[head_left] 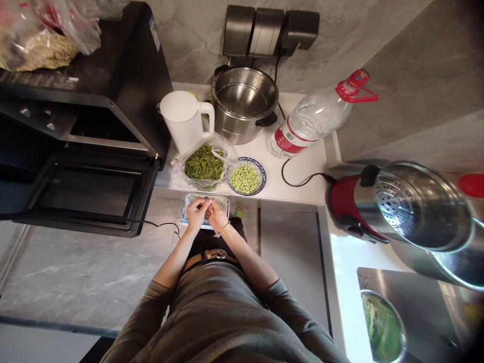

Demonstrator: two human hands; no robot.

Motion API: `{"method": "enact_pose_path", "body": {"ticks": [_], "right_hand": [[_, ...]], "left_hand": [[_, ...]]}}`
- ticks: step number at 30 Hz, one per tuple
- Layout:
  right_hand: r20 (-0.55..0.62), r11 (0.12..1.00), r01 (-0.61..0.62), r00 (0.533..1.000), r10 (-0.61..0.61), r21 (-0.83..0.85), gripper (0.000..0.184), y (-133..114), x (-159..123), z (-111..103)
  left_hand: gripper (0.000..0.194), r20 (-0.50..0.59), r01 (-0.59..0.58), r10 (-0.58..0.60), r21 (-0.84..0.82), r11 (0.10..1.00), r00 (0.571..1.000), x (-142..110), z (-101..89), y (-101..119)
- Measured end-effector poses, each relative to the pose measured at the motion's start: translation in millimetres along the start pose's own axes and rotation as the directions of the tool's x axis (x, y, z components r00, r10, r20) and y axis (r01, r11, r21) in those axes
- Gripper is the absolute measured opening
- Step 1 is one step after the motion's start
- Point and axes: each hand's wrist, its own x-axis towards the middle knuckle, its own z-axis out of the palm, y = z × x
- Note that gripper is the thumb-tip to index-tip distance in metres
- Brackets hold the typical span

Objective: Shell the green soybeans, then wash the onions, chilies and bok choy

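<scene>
My left hand [196, 213] and my right hand [217, 217] are pressed together over a small clear tray [224, 200] at the counter's front edge. Both have their fingers pinched on something small between them that I cannot make out. A gold bangle circles my right wrist. Just beyond the tray lies a plastic bag of green bean pods [203, 163]. To its right stands a blue-rimmed bowl of shelled green beans [245, 177].
A black oven [94, 131] with its door open fills the left. Behind the beans stand a white kettle [183, 120], a steel pot [244, 103] and a tilted water bottle [313, 118]. A red cooker with steel lid [401, 206] and a sink bowl of greens [381, 327] are at right.
</scene>
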Motion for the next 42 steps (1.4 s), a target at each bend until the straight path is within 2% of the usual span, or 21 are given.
{"method": "enact_pose_path", "body": {"ticks": [2, 3, 4, 6, 8, 9, 11, 13, 14, 16, 22, 25, 27, 30, 33, 38, 42], "right_hand": [[-0.068, 0.975, 0.140, 0.986, -0.154, -0.175, 0.040, 5, 8, -1], [-0.082, 0.930, 0.214, 0.965, -0.249, -0.300, 0.037, 6, 12, -3], [-0.062, 0.855, 0.283, 0.938, -0.342, -0.434, 0.034, 6, 16, -6], [0.068, 0.640, 0.394, 0.880, -0.471, -0.659, 0.030, 3, 24, -12], [0.236, 0.431, 0.461, 0.845, -0.479, -0.775, 0.029, -3, 30, -18], [0.301, 0.354, 0.480, 0.838, -0.455, -0.802, 0.029, -6, 32, -21], [0.371, 0.259, 0.491, 0.839, -0.397, -0.832, 0.031, -10, 36, -26], [0.382, 0.235, 0.481, 0.849, -0.365, -0.845, 0.032, -12, 38, -29], [0.372, 0.250, 0.473, 0.855, -0.363, -0.845, 0.033, -12, 38, -30], [0.318, 0.336, 0.448, 0.870, -0.377, -0.828, 0.032, -10, 36, -30], [0.121, 0.705, 0.366, 0.920, -0.374, -0.607, 0.039, -2, 25, -19], [0.051, 0.888, 0.247, 0.968, -0.246, -0.387, 0.045, -4, 18, -9], [0.029, 0.970, 0.119, 0.993, -0.116, -0.211, 0.048, -7, 12, -2], [0.050, 0.995, -0.073, 0.996, 0.076, -0.065, 0.051, -12, 3, 4], [0.113, 0.976, -0.217, 0.970, 0.217, -0.011, 0.052, -17, -5, 6], [0.179, 0.947, -0.315, 0.937, 0.301, 0.054, 0.051, -23, -12, 7], [0.235, 0.941, -0.338, 0.916, 0.326, 0.013, 0.050, -25, -12, 4]], "left_hand": [[0.025, -0.062, 0.088, -0.095, -0.113, 0.990, 0.993, 0, 6.4, -5], [0.027, -0.086, 0.139, -0.158, -0.191, 0.972, 0.984, 0, 9.4, -8], [0.030, -0.095, 0.192, -0.225, -0.275, 0.942, 0.970, 1, 11.9, -12], [0.035, -0.071, 0.289, -0.348, -0.415, 0.863, 0.935, 2, 14.2, -19], [0.036, -0.035, 0.366, -0.437, -0.491, 0.791, 0.899, 5, 12.9, -26], [0.035, -0.024, 0.395, -0.473, -0.513, 0.762, 0.881, 6, 11.4, -30], [0.032, -0.013, 0.449, -0.542, -0.544, 0.709, 0.840, 7, 8.2, -34], [0.028, 0.000, 0.487, -0.589, -0.563, 0.668, 0.808, 8, 6.4, -37], [0.026, 0.007, 0.494, -0.597, -0.570, 0.657, 0.802, 9, 6.3, -37], [0.024, 0.011, 0.477, -0.580, -0.582, 0.658, 0.814, 10, 7.4, -36], [0.029, 0.044, 0.359, -0.397, -0.530, 0.768, 0.917, 10, 8.9, -23], [0.031, 0.049, 0.280, -0.292, -0.466, 0.839, 0.955, 9, 6.2, -14], [0.032, 0.054, 0.245, -0.245, -0.407, 0.880, 0.968, 8, 3.5, -7], [0.034, 0.089, 0.253, -0.237, -0.359, 0.898, 0.967, 7, -1.3, 0], [0.037, 0.145, 0.306, -0.271, -0.368, 0.878, 0.952, 6, -6.2, 6], [0.041, 0.184, 0.365, -0.317, -0.369, 0.855, 0.930, 3, -12.7, 10], [0.043, 0.179, 0.352, -0.308, -0.332, 0.875, 0.934, 3, -13.3, 8]]}}
